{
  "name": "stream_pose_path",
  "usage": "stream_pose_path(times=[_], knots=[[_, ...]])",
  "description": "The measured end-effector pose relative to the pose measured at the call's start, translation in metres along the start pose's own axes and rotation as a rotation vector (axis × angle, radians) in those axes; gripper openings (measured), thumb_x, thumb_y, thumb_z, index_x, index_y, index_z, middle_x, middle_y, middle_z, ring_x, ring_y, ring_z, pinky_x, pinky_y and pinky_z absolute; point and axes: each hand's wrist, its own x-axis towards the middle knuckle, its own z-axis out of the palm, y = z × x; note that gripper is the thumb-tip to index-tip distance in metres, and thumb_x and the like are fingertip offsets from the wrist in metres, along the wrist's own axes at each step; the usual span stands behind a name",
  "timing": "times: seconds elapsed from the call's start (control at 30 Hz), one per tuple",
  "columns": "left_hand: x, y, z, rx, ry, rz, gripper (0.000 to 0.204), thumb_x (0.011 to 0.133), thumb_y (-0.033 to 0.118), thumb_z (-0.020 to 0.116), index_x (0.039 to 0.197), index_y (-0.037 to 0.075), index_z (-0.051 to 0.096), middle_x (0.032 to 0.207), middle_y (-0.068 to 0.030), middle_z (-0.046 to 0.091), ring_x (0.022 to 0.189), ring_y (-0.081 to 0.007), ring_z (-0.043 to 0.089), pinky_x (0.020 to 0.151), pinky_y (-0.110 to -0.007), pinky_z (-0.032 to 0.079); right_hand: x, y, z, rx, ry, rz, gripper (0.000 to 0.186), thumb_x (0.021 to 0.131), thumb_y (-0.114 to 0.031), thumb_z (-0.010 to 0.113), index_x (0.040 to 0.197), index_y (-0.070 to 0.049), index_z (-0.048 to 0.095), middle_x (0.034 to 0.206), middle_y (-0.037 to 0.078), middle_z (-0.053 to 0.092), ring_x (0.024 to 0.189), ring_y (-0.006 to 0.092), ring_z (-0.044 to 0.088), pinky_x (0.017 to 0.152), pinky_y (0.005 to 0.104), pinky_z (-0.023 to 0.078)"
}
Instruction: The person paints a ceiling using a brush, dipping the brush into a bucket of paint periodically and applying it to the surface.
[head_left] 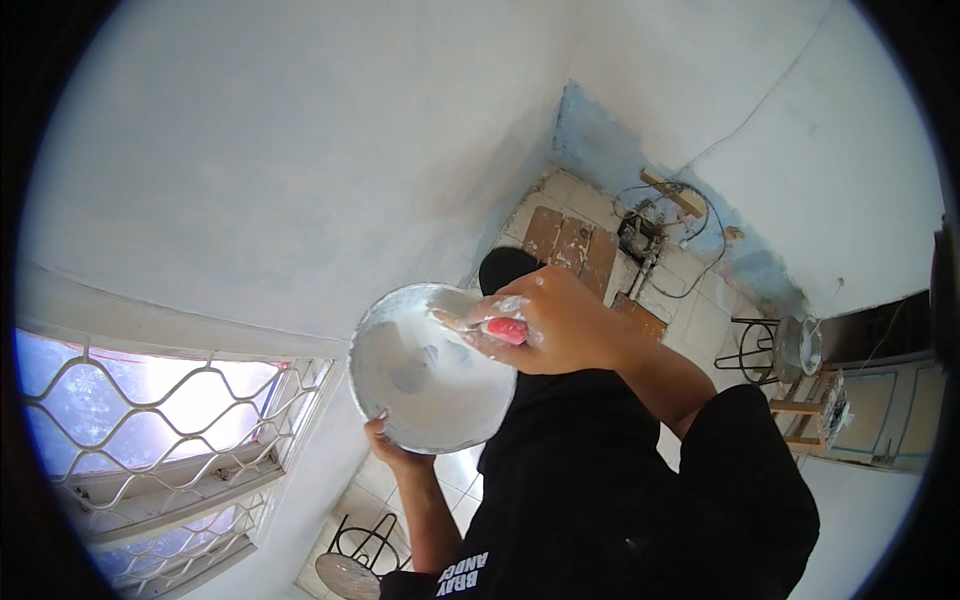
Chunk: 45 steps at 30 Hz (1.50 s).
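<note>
A round, whitish bowl point(433, 436) hangs in front of my body, with smooth white paint point(425, 375) or paste across its inside. My left hand point(398, 448) grips its near rim from the left, with the thumb over the edge and the other fingers hidden beneath. Over the bowl's far right rim, my right hand point(548, 318) is closed round a red-handled paintbrush point(506, 330). The brush's tan end points left over the bowl's inside. White smears mark the right hand's fingers and knuckles.
White wall point(300, 180) rises close on the left, with a grilled window point(160, 410) below it. A brown plank stool or board point(572, 245), cables and a small machine point(640, 235) lie on the tiled floor ahead. Stools point(350, 575) stand behind left and at right point(755, 350), near a wooden ladder point(805, 410).
</note>
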Motion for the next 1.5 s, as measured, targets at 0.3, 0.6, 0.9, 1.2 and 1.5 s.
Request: stream_pose_path(times=[0.3,0.6,0.9,1.2,1.5], knots=[[-0.016,-0.021,-0.013,-0.095,0.08,0.017,0.058,0.068,0.022,0.044,0.12,-0.004,0.039,0.106,-0.0161,0.052,0.095,-0.0269,0.055,0.079,-0.037,0.047,-0.012,0.001,0.004,0.115,-0.088,0.224,0.019,0.072,-0.017,0.068,0.084,-0.003,0.063,0.067,0.013,0.062,0.06,0.0261,0.06,0.059,0.031,0.046],[-0.031,-0.057,-0.01,0.095,-0.038,0.002,0.05,0.07,0.019,0.044,0.115,-0.003,0.041,0.103,-0.0155,0.053,0.091,-0.0251,0.055,0.076,-0.036,0.048,-0.061,-0.014,-0.019,0.089,0.083,0.225,0.01,0.074,-0.01,0.063,0.075,-0.001,0.06,0.061,0.01,0.06,0.055,0.0218,0.058,0.055,0.0293,0.044],[-0.076,-0.09,0.043,0.123,-0.244,-0.093,0.041,0.073,0.015,0.044,0.109,-0.004,0.047,0.098,-0.0139,0.055,0.088,-0.0235,0.057,0.074,-0.033,0.048,-0.154,-0.004,-0.036,-0.045,0.169,0.324,0.007,0.073,-0.01,0.063,0.076,-0.004,0.06,0.058,0.011,0.057,0.049,0.0254,0.055,0.048,0.0292,0.041],[-0.042,-0.13,0.059,0.19,-0.181,-0.158,0.047,0.074,0.022,0.043,0.113,-0.003,0.045,0.103,-0.0138,0.053,0.093,-0.0234,0.055,0.078,-0.033,0.046,-0.175,0.029,-0.074,0.282,0.433,0.562,0.015,0.075,-0.015,0.06,0.077,-0.001,0.062,0.06,0.01,0.058,0.051,0.0238,0.056,0.052,0.0283,0.043],[0.041,-0.181,0.093,0.37,-0.289,-0.007,0.031,0.079,0.017,0.046,0.105,0.0,0.046,0.105,-0.0155,0.054,0.095,-0.0258,0.054,0.082,-0.036,0.043,-0.13,0.125,-0.119,0.21,0.444,0.678,0.015,0.076,-0.017,0.062,0.075,-0.002,0.062,0.051,0.007,0.055,0.045,0.0126,0.051,0.05,0.0262,0.041]])
